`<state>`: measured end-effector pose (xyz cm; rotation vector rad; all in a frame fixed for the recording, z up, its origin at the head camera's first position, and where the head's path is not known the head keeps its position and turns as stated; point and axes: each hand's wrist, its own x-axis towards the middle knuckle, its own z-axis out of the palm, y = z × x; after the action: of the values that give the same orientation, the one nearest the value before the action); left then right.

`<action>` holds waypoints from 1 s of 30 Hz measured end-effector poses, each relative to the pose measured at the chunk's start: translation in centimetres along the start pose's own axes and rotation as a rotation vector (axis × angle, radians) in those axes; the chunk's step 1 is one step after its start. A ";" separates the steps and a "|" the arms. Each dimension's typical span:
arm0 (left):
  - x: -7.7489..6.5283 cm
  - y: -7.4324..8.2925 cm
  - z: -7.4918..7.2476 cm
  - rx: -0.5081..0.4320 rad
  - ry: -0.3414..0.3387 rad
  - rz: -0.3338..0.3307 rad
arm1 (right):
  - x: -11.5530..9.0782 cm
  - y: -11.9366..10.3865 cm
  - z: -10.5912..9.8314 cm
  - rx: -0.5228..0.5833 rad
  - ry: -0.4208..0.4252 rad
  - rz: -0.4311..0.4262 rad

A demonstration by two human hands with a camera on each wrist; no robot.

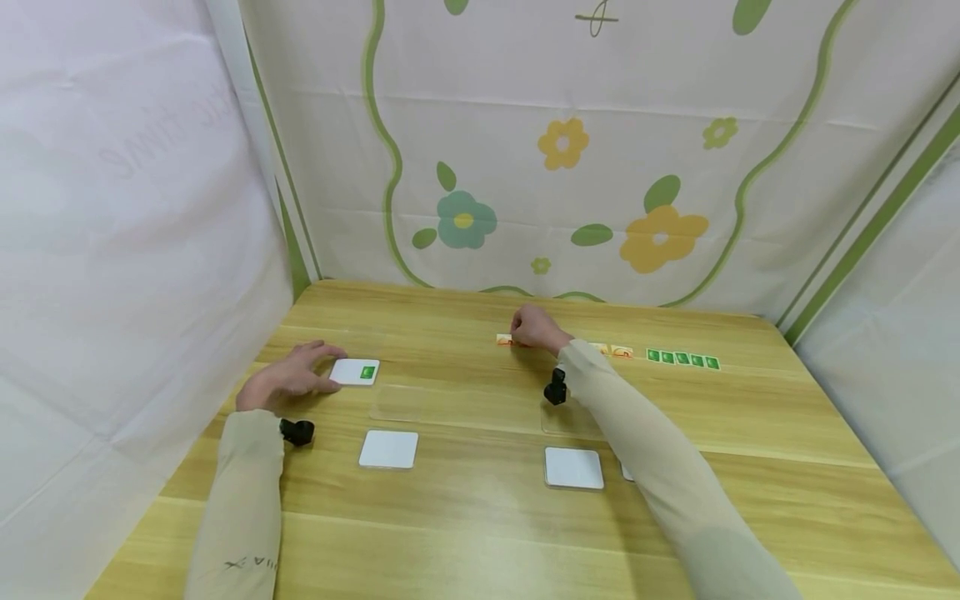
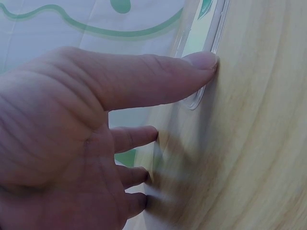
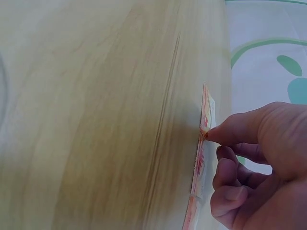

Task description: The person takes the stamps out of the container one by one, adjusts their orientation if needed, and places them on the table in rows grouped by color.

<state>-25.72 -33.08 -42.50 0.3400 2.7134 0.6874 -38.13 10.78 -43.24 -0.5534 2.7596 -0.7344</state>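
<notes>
At the left of the table my left hand (image 1: 300, 371) holds a white card (image 1: 348, 372) lying flat. The card bears a small green sticker (image 1: 368, 372) near its right end. In the left wrist view the thumb (image 2: 201, 62) presses the card's clear rim, while several fingers rest on the wood; the index finger is hidden there. Toward the back edge my right hand (image 1: 536, 327) is over a strip of orange and white stickers (image 1: 504, 340), covering its middle. Up close, its thumb and forefinger pinch a small orange piece at the edge of the strip (image 3: 199, 167).
A strip of green stickers (image 1: 682, 359) lies at the back right. Nearer me are two white cards, one left (image 1: 388, 449) and one right (image 1: 573, 468); another (image 1: 627, 472) peeks from under my right sleeve. Faint clear sheets (image 1: 397, 403) lie mid-table. A floral curtain (image 1: 480, 125) borders the back.
</notes>
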 end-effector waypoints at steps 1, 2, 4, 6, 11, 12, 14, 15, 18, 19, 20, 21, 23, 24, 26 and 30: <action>0.0 0.0 0.0 0.000 0.001 0.000 | 0.0 0.0 0.0 -0.004 0.001 0.002; 0.1 -0.1 0.1 -0.006 0.000 -0.002 | 0.0 0.0 0.0 -0.009 0.001 0.002; 0.1 -0.1 0.1 -0.016 -0.002 -0.001 | -0.1 -0.1 0.0 -0.016 0.002 0.005; 0.1 -0.1 0.2 -0.027 -0.008 -0.002 | -0.2 -0.2 0.0 -0.024 0.002 0.006; 0.2 -0.1 0.2 -0.029 -0.011 0.000 | -0.2 -0.3 0.0 -0.034 -0.001 0.020; 0.2 -0.1 0.2 -0.028 -0.011 0.000 | -0.1 -0.3 0.0 -0.033 0.000 0.022; 0.2 -0.1 0.2 -0.028 -0.009 -0.001 | -0.1 -0.3 0.1 -0.035 0.001 0.028; 0.1 -0.1 0.1 -0.028 -0.009 -0.003 | 0.0 -0.3 0.1 -0.035 0.002 0.030; 0.1 -0.1 0.1 -0.024 -0.009 -0.003 | 0.0 -0.2 0.1 -0.036 0.002 0.037; 0.1 -0.1 0.1 -0.024 -0.009 -0.004 | 0.1 -0.2 0.2 -0.036 0.001 0.040; 0.1 -0.1 0.1 -0.022 -0.008 0.001 | 0.1 -0.2 0.2 -0.034 0.000 0.042; 0.1 -0.1 0.1 -0.019 -0.006 0.003 | 0.1 -0.1 0.2 -0.032 0.001 0.044; 0.1 0.0 0.1 -0.020 -0.003 0.004 | 0.1 -0.1 0.2 -0.024 0.000 0.045; 0.1 0.0 0.1 -0.018 -0.002 0.006 | 0.1 -0.1 0.2 -0.018 0.001 0.045; 0.1 0.1 0.1 -0.016 0.000 0.012 | 0.0 0.0 0.1 -0.010 0.000 0.042; 0.1 0.1 0.1 -0.011 0.000 0.008 | 0.0 0.0 0.1 -0.011 -0.001 0.038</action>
<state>-25.80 -32.91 -42.58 0.3480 2.7088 0.7047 -38.14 10.72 -43.36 -0.5018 2.7667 -0.7109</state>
